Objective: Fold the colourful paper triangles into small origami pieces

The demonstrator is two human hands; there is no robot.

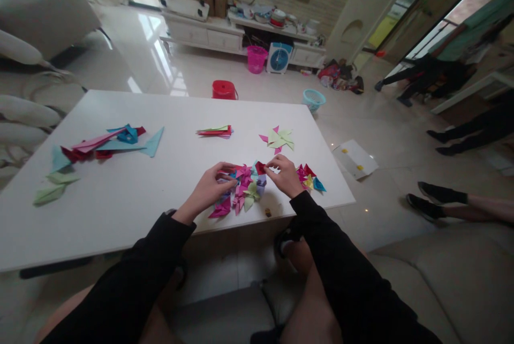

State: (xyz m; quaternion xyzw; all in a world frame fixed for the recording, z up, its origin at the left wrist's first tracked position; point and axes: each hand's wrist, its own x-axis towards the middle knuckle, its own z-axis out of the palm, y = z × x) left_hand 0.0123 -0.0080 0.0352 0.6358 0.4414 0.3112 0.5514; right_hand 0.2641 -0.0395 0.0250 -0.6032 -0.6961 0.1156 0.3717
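A cluster of folded origami paper pieces (242,186) in pink, purple, pale green and light blue lies near the front edge of the white table (176,194). My left hand (212,186) curls around its left side, with thumb and fingers on the pieces. Between the thumb and fingertips of my right hand (286,177) is a dark red folded paper piece (260,168), at the cluster's upper right. Whether that piece is joined to the cluster I cannot tell. Just right of my right hand lie several small folded pieces (309,177) in red, yellow and blue.
At the back right lies a green and pink paper star (280,139). A thin stack of folded strips (216,131) sits mid-table, and a loose paper pile (106,143) at left. Beyond the table stand a red bucket (224,89) and a blue basket (314,99). Other people's legs show at right.
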